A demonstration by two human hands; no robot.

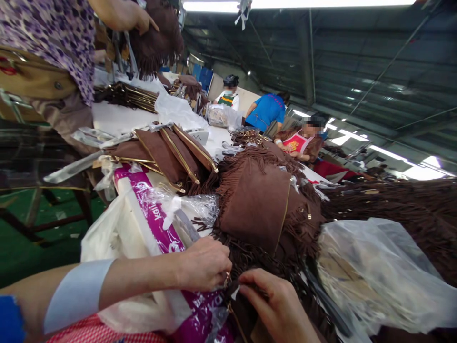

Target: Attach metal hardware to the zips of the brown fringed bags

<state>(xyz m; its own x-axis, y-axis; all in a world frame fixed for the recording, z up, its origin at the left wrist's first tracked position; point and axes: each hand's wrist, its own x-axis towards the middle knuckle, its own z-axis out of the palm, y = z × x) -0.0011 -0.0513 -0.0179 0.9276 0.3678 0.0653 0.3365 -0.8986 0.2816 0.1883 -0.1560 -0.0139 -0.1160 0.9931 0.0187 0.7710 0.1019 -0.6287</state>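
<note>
Fringed bag [260,209] against plastic wrap [371,271]

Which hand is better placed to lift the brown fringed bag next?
Probably the right hand: it lies just below the brown fringed bag. The left hand pinches something small at the fringe's edge.

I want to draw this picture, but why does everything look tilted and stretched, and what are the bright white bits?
Head view: the wide lens tilts and bends the table; ceiling lights glare white at the top; clear plastic bag shines pale; left hand and right hand look big and slightly soft up close.
</note>
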